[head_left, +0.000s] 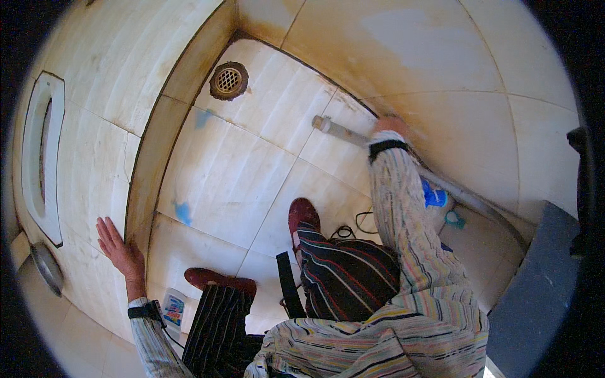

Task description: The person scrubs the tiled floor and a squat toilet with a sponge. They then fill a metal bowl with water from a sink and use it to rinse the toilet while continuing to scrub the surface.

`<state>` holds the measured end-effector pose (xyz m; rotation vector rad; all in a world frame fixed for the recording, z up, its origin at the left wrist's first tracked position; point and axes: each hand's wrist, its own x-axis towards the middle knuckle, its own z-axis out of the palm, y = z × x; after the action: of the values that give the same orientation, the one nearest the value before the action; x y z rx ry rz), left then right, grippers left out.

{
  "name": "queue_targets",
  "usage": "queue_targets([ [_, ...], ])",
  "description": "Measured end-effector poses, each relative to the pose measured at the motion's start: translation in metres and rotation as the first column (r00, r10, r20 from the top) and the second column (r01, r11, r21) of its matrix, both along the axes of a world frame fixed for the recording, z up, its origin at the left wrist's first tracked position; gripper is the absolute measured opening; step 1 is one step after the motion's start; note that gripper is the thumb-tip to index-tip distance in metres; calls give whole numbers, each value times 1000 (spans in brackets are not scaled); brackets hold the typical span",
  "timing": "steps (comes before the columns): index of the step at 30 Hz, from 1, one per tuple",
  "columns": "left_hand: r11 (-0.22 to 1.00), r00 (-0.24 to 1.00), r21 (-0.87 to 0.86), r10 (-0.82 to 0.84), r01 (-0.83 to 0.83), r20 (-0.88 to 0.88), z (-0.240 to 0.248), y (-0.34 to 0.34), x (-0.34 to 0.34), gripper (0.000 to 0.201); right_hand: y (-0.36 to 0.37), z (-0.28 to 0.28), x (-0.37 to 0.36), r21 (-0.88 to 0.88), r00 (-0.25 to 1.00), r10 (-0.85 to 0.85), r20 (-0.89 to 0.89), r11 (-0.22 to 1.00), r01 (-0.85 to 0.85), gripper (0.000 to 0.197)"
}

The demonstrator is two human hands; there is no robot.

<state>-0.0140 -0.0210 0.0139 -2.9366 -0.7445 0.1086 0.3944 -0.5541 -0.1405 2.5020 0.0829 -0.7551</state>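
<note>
My left hand (120,251) is open, palm down and fingers stretched, against the pale tiles of the raised step (101,151) at the left. A dark strap circles that wrist. My right hand (391,125) is at the foot of the stained tiled wall, blurred, with its fingers hidden. A grey hose (343,131) passes at my right wrist, its end lying toward the middle of the floor. I cannot tell whether the right hand grips it. Blue patches (183,213) stain the floor tiles.
A round drain grate (228,80) sits in the far corner. A squat toilet (43,157) is set into the step. By my left foot stands a white bottle (173,307). At the right are a blue container (433,194), a teal object (455,219) and a dark cable (343,232).
</note>
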Motion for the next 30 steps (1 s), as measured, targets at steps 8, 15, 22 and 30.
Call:
queue_targets([
  [8,999,999,-23,-46,46,16,3,2,0,68,256,-42,41,1000,787,-617,3,5,-1,33],
  [15,999,1000,-40,-11,11,4,4,1,1,67,76,-33,5,792,767,-466,441,604,-88,50],
  [22,999,1000,-33,-2,2,20,1,0,1,74,23,-23,10,121,993,-83,86,990,72,33],
  [30,999,999,-35,19,-20,-36,3,0,1,83,274,-17,51,962,855,-513,76,263,72,46],
])
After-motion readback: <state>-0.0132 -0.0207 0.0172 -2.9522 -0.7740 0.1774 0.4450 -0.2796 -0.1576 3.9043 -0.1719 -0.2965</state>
